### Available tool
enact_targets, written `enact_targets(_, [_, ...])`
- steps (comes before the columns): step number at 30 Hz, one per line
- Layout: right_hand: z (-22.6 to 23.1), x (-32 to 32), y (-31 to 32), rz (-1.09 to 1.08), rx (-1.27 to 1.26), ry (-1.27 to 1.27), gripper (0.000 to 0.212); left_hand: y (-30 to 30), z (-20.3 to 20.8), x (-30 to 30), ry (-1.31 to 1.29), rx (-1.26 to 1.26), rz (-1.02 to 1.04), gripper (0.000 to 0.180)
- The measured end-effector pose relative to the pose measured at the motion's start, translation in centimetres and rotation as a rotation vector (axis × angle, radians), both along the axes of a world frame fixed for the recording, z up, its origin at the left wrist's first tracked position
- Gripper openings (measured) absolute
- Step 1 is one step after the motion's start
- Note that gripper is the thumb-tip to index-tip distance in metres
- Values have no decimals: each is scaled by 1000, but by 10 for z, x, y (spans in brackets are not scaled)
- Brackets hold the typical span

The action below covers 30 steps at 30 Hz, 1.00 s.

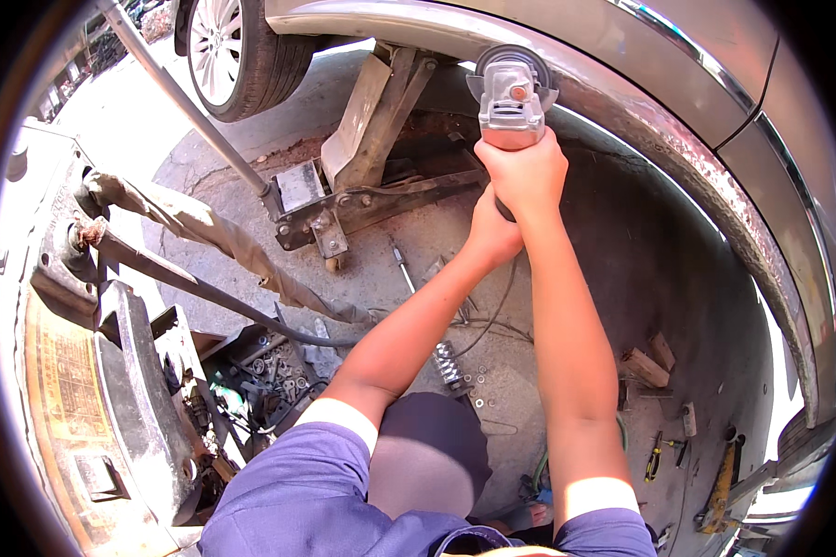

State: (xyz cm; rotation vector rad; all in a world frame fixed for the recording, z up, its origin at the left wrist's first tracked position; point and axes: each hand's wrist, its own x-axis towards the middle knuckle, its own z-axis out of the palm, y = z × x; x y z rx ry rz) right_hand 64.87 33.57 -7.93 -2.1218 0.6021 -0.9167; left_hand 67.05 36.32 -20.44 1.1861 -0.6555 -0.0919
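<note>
Both my hands grip an angle grinder (513, 104) at the car's lower side. My right hand (529, 172) wraps round its body just behind the grey gear head. Lower down, my left hand (492, 227) closes round the rear of the grinder, where a cord (503, 302) trails toward the floor. The dark round disc and its guard (513, 54) sit against or very close to the sill (604, 79) of the beige car; I cannot tell whether they touch. Along the sill the paint is worn and rough.
A floor jack (344, 200) with a long handle (181, 97) stands under the car, near a wheel (241, 56). At left is a machine (65, 390) with thick cables (204, 232), beside a tray of metal parts (283, 371). Wood blocks (646, 365) and pliers (654, 455) lie at right.
</note>
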Motion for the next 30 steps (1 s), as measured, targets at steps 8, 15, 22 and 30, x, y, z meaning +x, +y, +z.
enact_targets(8, [4,4,-1,-8,-18,19,64,8,20,-9,-1,-47,-16,64])
enact_targets(15, [16,8,3,29,-35,88,65,12,25,-12,132,-52,-42,61])
enact_targets(22, [10,15,2,53,-71,226,61,11,17,-12,228,-1,-35,66])
enact_targets(30, [18,20,7,84,-46,245,62,13,18,-4,176,-40,7,57])
